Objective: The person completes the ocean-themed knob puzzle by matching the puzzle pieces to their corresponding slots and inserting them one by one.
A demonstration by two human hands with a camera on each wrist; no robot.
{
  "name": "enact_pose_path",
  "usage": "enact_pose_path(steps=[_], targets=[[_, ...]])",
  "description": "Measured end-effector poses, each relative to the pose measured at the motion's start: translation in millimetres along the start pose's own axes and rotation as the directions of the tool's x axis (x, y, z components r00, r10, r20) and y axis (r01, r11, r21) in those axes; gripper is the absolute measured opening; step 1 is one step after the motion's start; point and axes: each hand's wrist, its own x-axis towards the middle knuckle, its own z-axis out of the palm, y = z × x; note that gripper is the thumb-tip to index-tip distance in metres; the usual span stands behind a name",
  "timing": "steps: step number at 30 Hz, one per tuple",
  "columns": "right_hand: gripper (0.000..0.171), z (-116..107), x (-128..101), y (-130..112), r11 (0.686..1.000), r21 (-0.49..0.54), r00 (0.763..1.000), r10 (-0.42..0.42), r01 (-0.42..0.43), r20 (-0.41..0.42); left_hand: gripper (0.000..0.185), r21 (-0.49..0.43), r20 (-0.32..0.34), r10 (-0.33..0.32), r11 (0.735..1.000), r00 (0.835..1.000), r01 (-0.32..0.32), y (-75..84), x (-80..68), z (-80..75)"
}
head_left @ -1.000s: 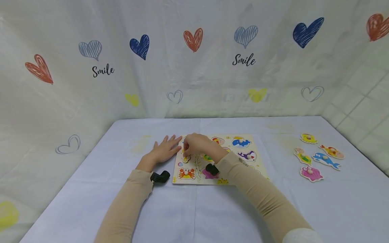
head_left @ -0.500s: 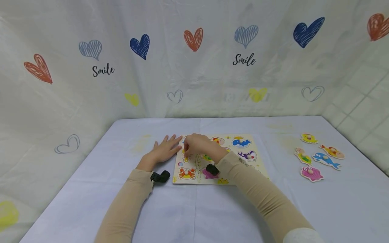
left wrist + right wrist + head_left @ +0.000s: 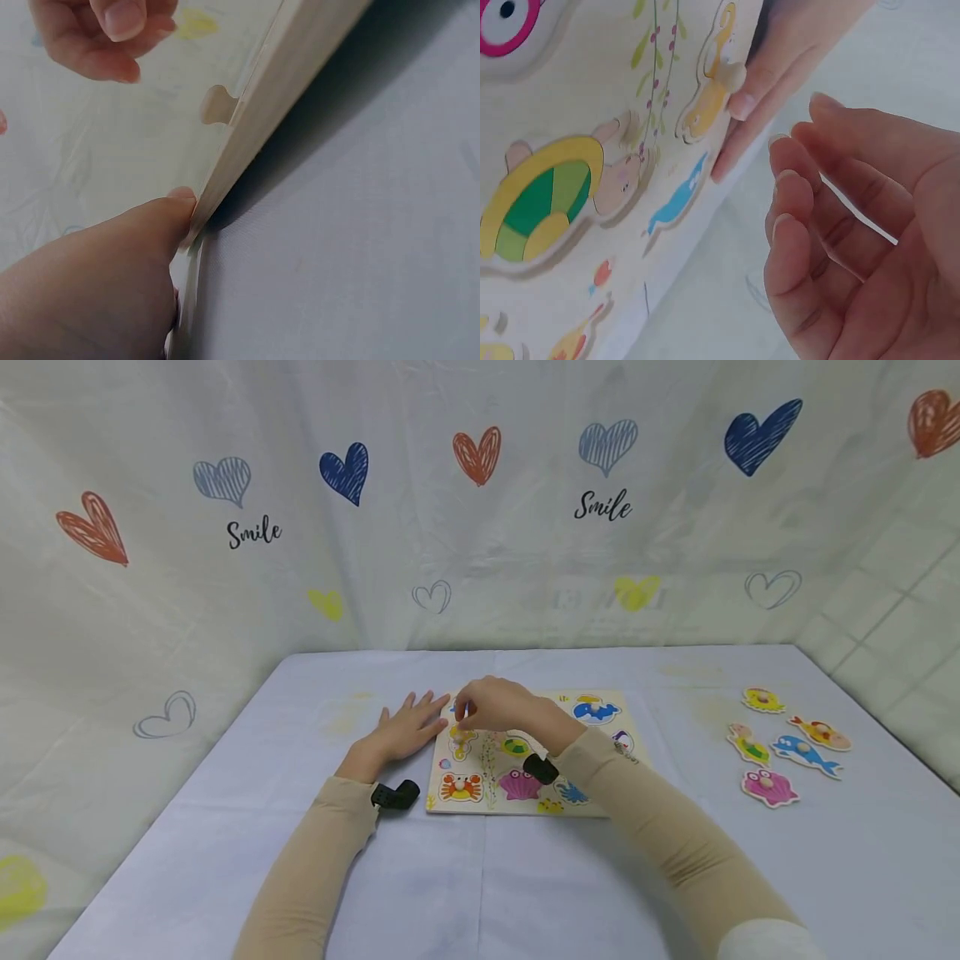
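A cream wooden peg puzzle board point(image 3: 487, 807) with sea-animal shapes lies on the table. My left hand point(image 3: 403, 732) rests beside it, fingers spread, fingertips at its left edge. In the left wrist view the thumb point(image 3: 161, 217) touches the board's wooden side. Over the board's upper left hovers my right hand point(image 3: 498, 704), its fingers loosely curled with nothing between them. Just below it sits the yellow seahorse piece point(image 3: 462, 743), its round wooden knob point(image 3: 731, 76) standing up in the right wrist view. An orange crab piece point(image 3: 461, 787) lies nearer the front corner.
To the right lie several loose pieces: a yellow one point(image 3: 762, 700), an orange fish point(image 3: 820, 734), a turtle point(image 3: 747, 746), a blue dolphin point(image 3: 806, 757) and a pink shell point(image 3: 769, 788). Behind the white-covered table point(image 3: 225, 860) hangs a curtain point(image 3: 525, 543) printed with hearts.
My right hand has let go of the seahorse piece and lifted slightly up and away from it, uncovering more of the board's front. The left hand stays in place.
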Motion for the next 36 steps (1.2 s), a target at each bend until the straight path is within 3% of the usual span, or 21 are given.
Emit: enact_pose_path(steps=[10,17,21,27,31,36], targets=[[0.014,-15.6,-38.6,31.9,0.991,0.027,0.983,-0.126,0.131,-0.136,0.064,0.016,-0.002,-0.011,1.000,1.000,0.011,0.0,2.6,1.0],[0.015,-21.1,-64.7,72.7,0.991,0.090,0.978,-0.078,0.097,-0.194,0.064,0.019,-0.001,-0.011,1.000,1.000,0.011,-1.8,4.3,1.9],[0.016,-23.3,-77.6,96.5,0.989,0.106,0.965,-0.070,0.099,-0.251,0.063,0.018,0.001,-0.012,1.000,1.000,0.012,-1.4,2.5,0.4],[0.017,-27.4,-94.4,129.1,0.989,0.146,0.949,0.011,0.037,-0.316,0.063,0.016,0.004,-0.013,1.000,1.000,0.013,-1.0,0.5,-0.2],[0.019,-32.9,-108.0,146.2,0.987,0.158,0.945,0.050,0.002,-0.322,0.064,0.017,0.007,-0.015,1.000,1.000,0.015,-1.5,0.8,0.7],[0.023,-37.2,-128.1,163.9,0.985,0.170,0.962,0.078,-0.033,-0.262,0.064,0.017,0.004,-0.019,1.000,1.000,0.019,-1.2,0.9,0.5]])
